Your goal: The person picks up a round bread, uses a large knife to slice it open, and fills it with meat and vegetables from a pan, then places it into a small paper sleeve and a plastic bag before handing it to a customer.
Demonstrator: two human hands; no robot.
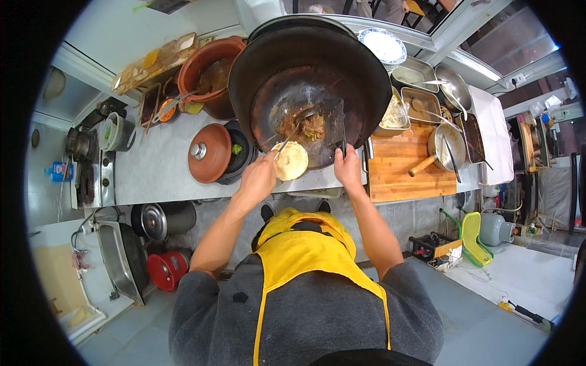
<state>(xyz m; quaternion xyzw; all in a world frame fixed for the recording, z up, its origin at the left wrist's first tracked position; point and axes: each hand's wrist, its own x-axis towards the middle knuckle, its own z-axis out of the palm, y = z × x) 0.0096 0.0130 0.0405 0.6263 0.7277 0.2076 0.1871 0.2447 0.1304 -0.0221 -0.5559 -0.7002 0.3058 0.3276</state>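
My left hand is closed on the handle of a metal spoon, whose bowl reaches into chopped brown meat with green bits. A round pale flatbread sits right beside that hand, under the spoon's handle. Whether my fingers touch the bread too, I cannot tell. My right hand grips the black handle of a cleaver, its broad dark blade standing just right of the meat. The meat lies on a worn, reddish-brown round surface inside a large dark tub.
Left of the tub stand a terracotta pot of brown liquid and a dark pot with a brown lid. To the right, a wooden board bears a wood-handled pan, with several metal trays behind it. A patterned plate stands at the back.
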